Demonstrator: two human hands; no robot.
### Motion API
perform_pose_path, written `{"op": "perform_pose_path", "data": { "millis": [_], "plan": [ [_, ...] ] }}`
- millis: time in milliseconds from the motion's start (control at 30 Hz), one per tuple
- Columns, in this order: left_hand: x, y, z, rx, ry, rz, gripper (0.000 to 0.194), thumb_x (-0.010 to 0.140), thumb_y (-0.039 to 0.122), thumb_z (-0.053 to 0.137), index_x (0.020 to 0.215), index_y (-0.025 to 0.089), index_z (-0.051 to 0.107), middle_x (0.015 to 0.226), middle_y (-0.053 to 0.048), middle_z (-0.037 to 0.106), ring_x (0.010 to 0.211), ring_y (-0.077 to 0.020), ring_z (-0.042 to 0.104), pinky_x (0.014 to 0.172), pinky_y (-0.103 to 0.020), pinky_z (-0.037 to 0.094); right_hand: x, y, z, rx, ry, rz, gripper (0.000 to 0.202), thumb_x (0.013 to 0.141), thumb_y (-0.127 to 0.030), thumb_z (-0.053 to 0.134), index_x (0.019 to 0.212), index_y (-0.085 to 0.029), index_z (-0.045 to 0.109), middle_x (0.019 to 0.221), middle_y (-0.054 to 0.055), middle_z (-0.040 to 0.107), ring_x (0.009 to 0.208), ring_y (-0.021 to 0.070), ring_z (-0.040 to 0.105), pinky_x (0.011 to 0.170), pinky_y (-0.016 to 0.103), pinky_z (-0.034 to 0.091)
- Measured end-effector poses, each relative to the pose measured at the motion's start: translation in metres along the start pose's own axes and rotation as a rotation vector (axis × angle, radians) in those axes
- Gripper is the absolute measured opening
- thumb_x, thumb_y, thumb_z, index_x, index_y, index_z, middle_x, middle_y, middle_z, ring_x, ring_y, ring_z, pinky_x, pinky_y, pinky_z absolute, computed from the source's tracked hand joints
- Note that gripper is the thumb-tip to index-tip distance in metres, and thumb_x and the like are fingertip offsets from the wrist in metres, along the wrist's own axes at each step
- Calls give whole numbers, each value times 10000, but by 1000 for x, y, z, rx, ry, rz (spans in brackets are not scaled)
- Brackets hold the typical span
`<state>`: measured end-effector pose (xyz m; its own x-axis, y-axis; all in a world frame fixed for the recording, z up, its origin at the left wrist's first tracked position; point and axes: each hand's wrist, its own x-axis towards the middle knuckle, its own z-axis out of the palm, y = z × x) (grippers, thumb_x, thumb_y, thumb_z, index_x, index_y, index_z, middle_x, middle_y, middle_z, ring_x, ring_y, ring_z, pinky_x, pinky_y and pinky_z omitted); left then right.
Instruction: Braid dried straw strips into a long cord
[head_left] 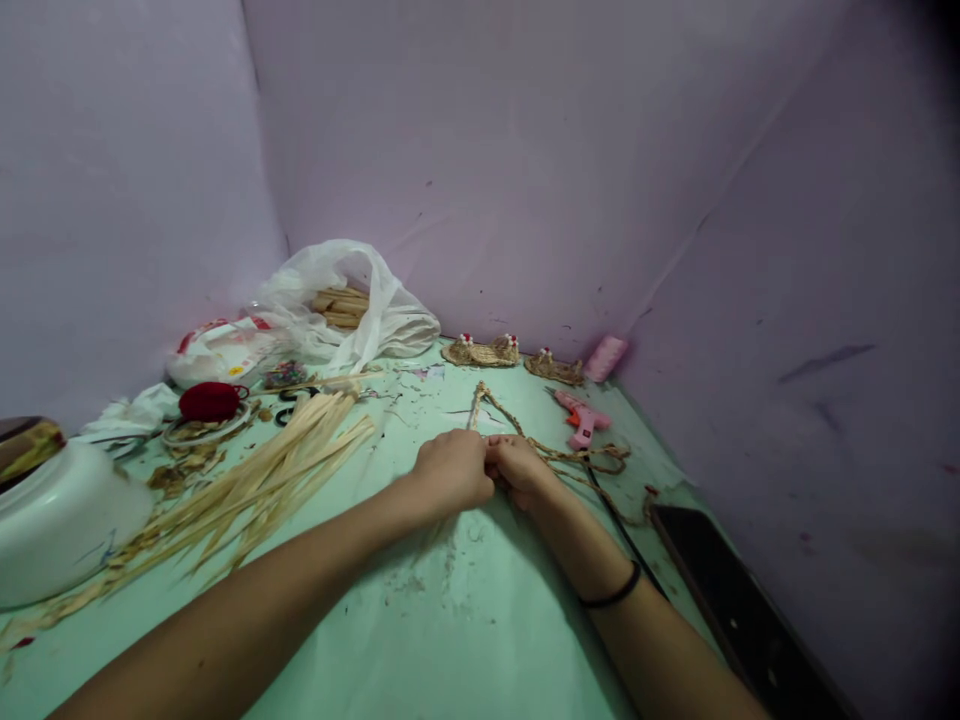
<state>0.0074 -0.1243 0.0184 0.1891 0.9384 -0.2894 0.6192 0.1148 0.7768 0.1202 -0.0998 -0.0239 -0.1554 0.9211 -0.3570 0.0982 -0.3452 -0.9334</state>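
Braided cord (pixel 503 408) within and beyond grip (pixel 490 463)

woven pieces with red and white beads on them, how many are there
2. One piece lies by the back wall; the other piece is just right of it, before the pink roll. The white bag could hide more.

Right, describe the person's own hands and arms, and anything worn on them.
Both the left hand and right hand are ungloved, with no sleeves in view. A thin, plain black band circles the right wrist. Rings can't be made out.
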Motion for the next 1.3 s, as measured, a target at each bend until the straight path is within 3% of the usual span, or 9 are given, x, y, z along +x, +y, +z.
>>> {"op": "perform_pose_path", "data": {
  "millis": [67, 167, 300, 433, 600, 733, 867, 1167, 1300],
  "plan": [
    [5, 1, -16, 135, -13, -35, 118, 540, 165, 589, 446, 148, 521, 394, -21, 439, 436, -151, 467, 438, -232, 292, 0, -1, -1, 7, -41, 33, 31, 507, -128, 474, 482, -146, 466, 319, -61, 346, 294, 32, 227, 329, 183, 130],
    [17, -1, -34, -84, -4, -167, 175, 632, 229, 538, 499, 119, 569, 374, -8, 442, 319, -79, 341, 357, -206, 240, 1, -1, -4, 19, -95, 60, 84, 556, -167, 512, 483, -145, 476, 325, -52, 369, 297, 40, 264, 332, 181, 184],
    [33, -16, -25, -545, -245, -256, 135, 672, 108, 498, 576, 73, 586, 489, -32, 532, 343, -32, 382, 332, -142, 249, 3, 1, -5, 41, -104, 49, 45, 555, -151, 533, 522, -134, 509, 379, -34, 453, 329, 48, 334, 361, 180, 251],
    [41, -29, -12, -712, -390, -321, 187, 720, 70, 443, 583, 64, 571, 506, -41, 545, 391, -40, 468, 366, -114, 343, 2, -1, -6, -15, -105, 21, 54, 576, -179, 553, 565, -133, 526, 417, -29, 495, 340, 46, 338, 366, 179, 236],
    [41, -27, -13, -484, -249, -279, 142, 653, 54, 476, 537, 74, 554, 383, 0, 471, 311, -57, 409, 325, -155, 321, 3, -2, -7, -341, -113, -157, 111, 643, -201, 519, 553, -137, 510, 423, -46, 450, 380, 45, 313, 397, 178, 228],
    [37, -22, -8, -171, -83, -272, 180, 589, 75, 495, 415, 119, 472, 288, 6, 397, 265, -83, 353, 304, -196, 255, -2, 0, -3, -811, 99, -382, 109, 650, -174, 493, 627, -137, 592, 556, 14, 581, 512, 90, 455, 479, 196, 290],
    [31, -21, 0, -195, 46, -102, 192, 537, 68, 505, 383, 142, 418, 250, 58, 281, 260, -48, 245, 314, -194, 155, -15, -9, 0, -1152, 224, -427, 169, 642, -179, 490, 666, -152, 655, 619, 61, 632, 581, 133, 509, 512, 229, 286],
    [21, -13, -3, -411, 30, -156, 184, 508, 41, 498, 387, 140, 402, 275, 60, 283, 303, -41, 236, 325, -189, 156, -20, -31, -42, -1110, -26, -200, 176, 636, -230, 508, 617, -121, 644, 513, 17, 573, 476, 96, 452, 441, 198, 281],
    [32, -24, 5, -393, 52, -130, 137, 510, 42, 547, 442, 128, 464, 317, 49, 348, 347, -67, 326, 345, -191, 222, -30, -44, -54, -1059, 134, -298, 196, 644, -233, 496, 708, -130, 650, 571, 22, 610, 509, 109, 498, 465, 196, 326]
  ]
}}
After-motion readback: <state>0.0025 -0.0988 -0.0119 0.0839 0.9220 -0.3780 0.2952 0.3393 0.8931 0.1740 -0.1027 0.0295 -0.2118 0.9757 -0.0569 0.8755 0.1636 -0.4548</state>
